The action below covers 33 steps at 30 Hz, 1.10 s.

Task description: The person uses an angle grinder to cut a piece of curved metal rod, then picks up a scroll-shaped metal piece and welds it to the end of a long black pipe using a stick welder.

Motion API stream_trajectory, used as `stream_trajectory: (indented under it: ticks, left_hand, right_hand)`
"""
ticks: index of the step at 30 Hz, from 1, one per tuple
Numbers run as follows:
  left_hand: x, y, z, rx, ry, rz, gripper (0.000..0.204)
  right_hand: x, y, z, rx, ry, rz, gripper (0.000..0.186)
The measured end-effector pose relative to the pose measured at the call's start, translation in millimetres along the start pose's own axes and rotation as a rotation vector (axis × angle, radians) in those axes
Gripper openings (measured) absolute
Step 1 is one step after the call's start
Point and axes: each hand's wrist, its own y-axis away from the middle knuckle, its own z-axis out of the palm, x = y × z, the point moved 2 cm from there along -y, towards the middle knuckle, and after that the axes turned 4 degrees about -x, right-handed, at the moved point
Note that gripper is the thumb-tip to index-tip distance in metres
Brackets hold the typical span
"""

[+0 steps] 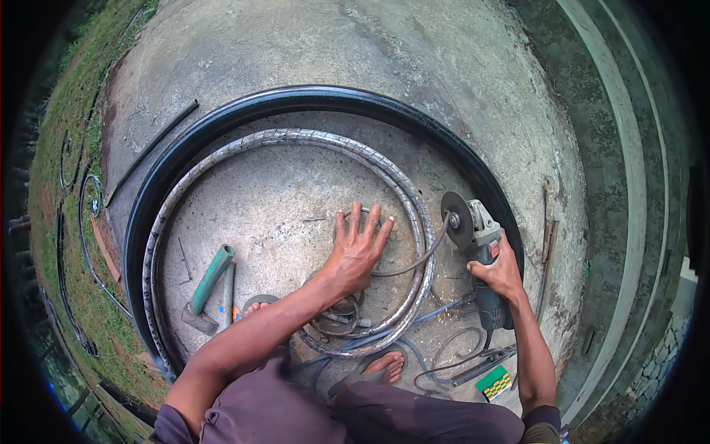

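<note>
My right hand (499,272) is wrapped round the dark body of an angle grinder (488,307), whose cutting disc (456,220) faces left. The grinder is over the right side of a large black ring (318,95). Inside that ring lies a silver metal ring (296,136) with dark marks along it. Spread fingers show on my left hand (355,250), which holds nothing and is inside the silver ring. A grey cord (414,265) runs between that hand and the grinder. I cannot tell whether the palm presses on the ground.
A green tube (211,280) with a dark block at its lower end lies beside a grey rod (228,292). Blue hose (440,311) and cords lie near my feet, by a green and yellow box (494,383). A dark pipe (151,152) lies outside the rings.
</note>
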Motion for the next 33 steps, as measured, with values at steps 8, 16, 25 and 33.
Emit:
stream_trajectory:
  ticks: [8,16,25,33]
  left_hand:
    - [-15.1,1.6,0.6,-0.034,-0.073,-0.010,0.125]
    - [-12.0,-17.8,-19.1,-0.139,-0.069,0.090,0.136]
    - [116.2,77.9,-30.9,-0.546,0.769,0.368,0.096]
    - [137.9,115.1,-10.6,-0.839,0.999,0.260,0.066]
  right_hand:
    - [11.5,76.0,35.6,0.040,0.020,0.216,0.089]
    - [4.3,165.5,107.4,0.658,-1.290,0.064,0.069]
    - [-4.2,197.9,126.3,0.876,-1.593,-0.294,0.050]
    - [-27.6,184.8,146.6,0.834,-1.188,-0.213,0.078]
